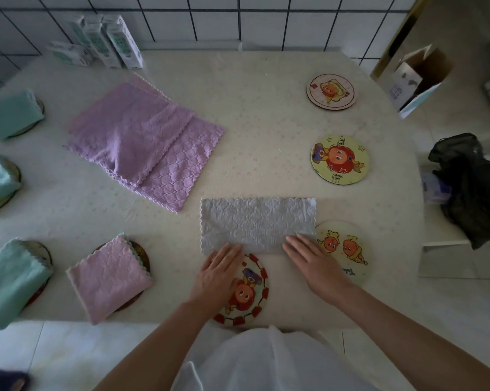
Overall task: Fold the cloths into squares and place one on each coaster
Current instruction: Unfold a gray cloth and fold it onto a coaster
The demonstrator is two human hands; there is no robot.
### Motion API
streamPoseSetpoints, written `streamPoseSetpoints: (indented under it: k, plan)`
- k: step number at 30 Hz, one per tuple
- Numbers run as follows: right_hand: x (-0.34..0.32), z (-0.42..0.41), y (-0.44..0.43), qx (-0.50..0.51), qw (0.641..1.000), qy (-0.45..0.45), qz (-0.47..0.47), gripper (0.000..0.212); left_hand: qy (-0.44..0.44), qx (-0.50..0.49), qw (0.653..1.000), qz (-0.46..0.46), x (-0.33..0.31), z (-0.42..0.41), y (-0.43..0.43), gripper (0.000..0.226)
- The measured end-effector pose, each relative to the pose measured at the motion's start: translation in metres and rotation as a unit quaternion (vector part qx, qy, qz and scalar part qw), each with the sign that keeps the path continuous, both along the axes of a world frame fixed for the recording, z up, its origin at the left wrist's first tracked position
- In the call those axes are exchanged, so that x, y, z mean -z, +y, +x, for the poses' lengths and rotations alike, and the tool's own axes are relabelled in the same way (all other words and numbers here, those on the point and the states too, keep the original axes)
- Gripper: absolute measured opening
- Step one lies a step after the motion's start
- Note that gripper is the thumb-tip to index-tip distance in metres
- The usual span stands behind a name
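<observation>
Purple cloths (142, 136) make the largest heap on the counter (252, 122), lying unfolded at upper left of centre and on no coaster. Next in size, the grey cloth (257, 221) lies at lower centre as a long rectangle, by my reading 1 fold short of a square, and its right end overlaps the right-hand coaster (342, 249). The left hand (219, 273) and right hand (314, 263) rest flat on its near edge, fingers (297, 242) straight and gripping nothing. The step in hand looks like pressing the crease. The next move calls for pinching 1 short end, laying it over the other, then setting the square on a bare coaster. The near coaster (249, 294), partly under the left hand, is closest. Down the left edge, 3 teal cloths (12, 112) sit folded, each on a coaster, and a folded pink cloth (108, 280) covers another at lower left. Bare ones remain at right: the middle coaster (340, 160) and the far coaster (330, 91). Of containers, the black bag (469, 187) slumps at the right edge with its contents hidden. The open cardboard box (418, 80) at upper right shows only its inner wall, so I cannot tell what it holds.
</observation>
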State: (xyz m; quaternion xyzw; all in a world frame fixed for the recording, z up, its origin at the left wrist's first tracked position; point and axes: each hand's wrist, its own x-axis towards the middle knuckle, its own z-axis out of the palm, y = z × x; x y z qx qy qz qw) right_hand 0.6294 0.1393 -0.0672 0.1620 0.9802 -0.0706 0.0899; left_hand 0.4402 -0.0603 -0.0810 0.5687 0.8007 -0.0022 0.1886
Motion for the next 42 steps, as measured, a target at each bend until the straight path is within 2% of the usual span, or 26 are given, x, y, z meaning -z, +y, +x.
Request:
streamPoseSetpoints:
  k: [6,11,16,20,25,29,32,37,39,42]
  plan:
    - [0.000,0.012,0.007,0.004,0.999,-0.009,0.043,0.069,-0.014,-0.120,0.993,-0.002,-0.002,-0.013,-0.030,0.061]
    - [-0.005,-0.017,0.001,0.043,0.996,-0.048,0.061,0.052,-0.006,-0.129,0.992,-0.010,-0.003,-0.012,-0.027,0.069]
    - [-0.016,-0.035,-0.002,0.067,0.990,-0.108,0.056,0.060,0.009,-0.121,0.993,-0.017,-0.005,-0.012,-0.024,0.073]
    - [-0.016,-0.040,-0.004,0.104,0.987,-0.107,0.067,0.053,0.041,-0.117,0.992,-0.017,-0.006,-0.011,-0.019,0.069]
    - [-0.020,-0.032,0.004,0.109,0.992,-0.044,0.049,0.048,0.019,-0.131,0.991,-0.025,-0.013,-0.013,-0.011,0.059]
    - [-0.031,-0.019,-0.006,0.095,0.995,0.028,-0.003,0.031,0.029,-0.132,0.990,-0.034,-0.013,-0.022,-0.006,0.061]
    - [-0.038,-0.009,-0.025,0.083,0.992,0.056,-0.083,0.019,0.049,-0.125,0.989,-0.058,-0.018,-0.026,0.003,0.065]
    - [-0.050,-0.006,-0.054,0.071,0.968,0.082,-0.226,0.018,0.010,0.008,1.000,0.009,-0.025,0.009,0.021,0.071]
    - [-0.055,-0.008,-0.062,0.067,0.957,0.092,-0.266,0.015,-0.011,0.045,0.998,0.044,-0.023,0.025,0.023,0.061]
    - [-0.062,-0.009,-0.066,0.063,0.945,0.104,-0.304,0.015,-0.040,0.049,0.996,0.059,-0.024,0.036,0.018,0.049]
